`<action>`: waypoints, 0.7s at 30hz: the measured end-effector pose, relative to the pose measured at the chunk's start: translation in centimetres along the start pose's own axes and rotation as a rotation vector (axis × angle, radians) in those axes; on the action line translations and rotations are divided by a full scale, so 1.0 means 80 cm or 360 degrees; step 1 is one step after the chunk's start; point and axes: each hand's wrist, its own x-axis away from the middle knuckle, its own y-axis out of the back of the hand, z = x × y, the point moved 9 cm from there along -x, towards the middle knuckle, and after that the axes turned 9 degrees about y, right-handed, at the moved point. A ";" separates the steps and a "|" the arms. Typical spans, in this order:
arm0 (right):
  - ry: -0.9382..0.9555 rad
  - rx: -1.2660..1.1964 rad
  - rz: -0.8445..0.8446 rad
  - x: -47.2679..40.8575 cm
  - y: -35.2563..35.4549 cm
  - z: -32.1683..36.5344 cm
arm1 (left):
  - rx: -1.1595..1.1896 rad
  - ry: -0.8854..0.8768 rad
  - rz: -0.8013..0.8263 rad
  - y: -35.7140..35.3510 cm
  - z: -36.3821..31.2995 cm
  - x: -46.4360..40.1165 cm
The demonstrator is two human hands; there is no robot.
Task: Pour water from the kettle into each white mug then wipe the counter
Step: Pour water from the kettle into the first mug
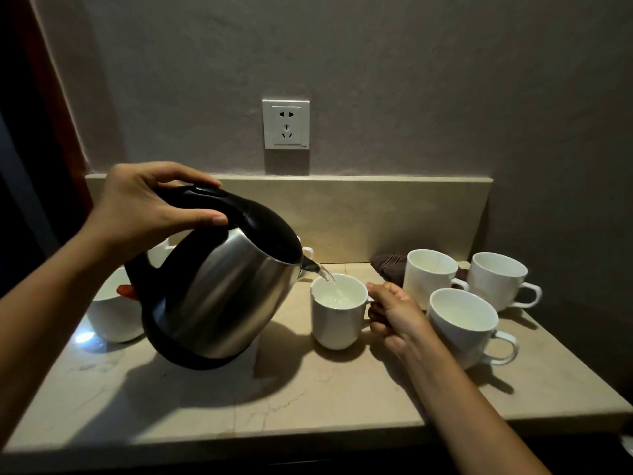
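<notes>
The left hand (144,204) grips the black plastic handle of the stainless-steel electric kettle with black lid and base (219,286), fingers curled over the top and thumb along the near side. The kettle is held clear of the beige marble-patterned table (239,399), tilted to the right, spout down. A thin stream of water (327,274) runs from the spout into the white ceramic mug at centre (337,315), which stands on the table and shows water inside.

The right hand (394,315) holds that mug at its handle, fingers curled round it; the handle itself is hidden by the hand.

Three more white ceramic mugs stand to the right, handles pointing right: one near (469,329), just beside the right hand, one far (430,275), and one far right (498,281). At left, a further white mug (113,317) stands partly behind the kettle; parts of other white mugs show behind the kettle body, their number cannot be told.

A dark brown folded cloth (388,264) lies at the far edge of the table, behind the far mug.

A white wall socket plate (286,124) is fixed on the grey wall above the beige upstand. No brand, label or legible writing is visible on the kettle, mugs or socket.
</notes>
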 end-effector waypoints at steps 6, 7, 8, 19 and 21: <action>-0.0011 -0.0072 -0.0037 0.000 0.000 -0.003 | 0.0033 0.0038 -0.0063 0.000 0.004 0.007; -0.0017 -0.0077 -0.0048 0.001 0.001 -0.004 | 0.0037 0.0024 -0.0104 0.000 0.003 0.011; -0.0022 -0.0078 -0.0056 0.001 0.001 -0.004 | 0.0031 0.0000 -0.0150 0.001 0.002 0.017; -0.0068 -0.0163 -0.0115 -0.002 0.006 -0.013 | 0.0143 0.0104 -0.0539 0.019 0.029 0.053; -0.0072 -0.0190 -0.0141 -0.001 0.006 -0.013 | 0.0161 0.0150 -0.0593 0.022 0.037 0.057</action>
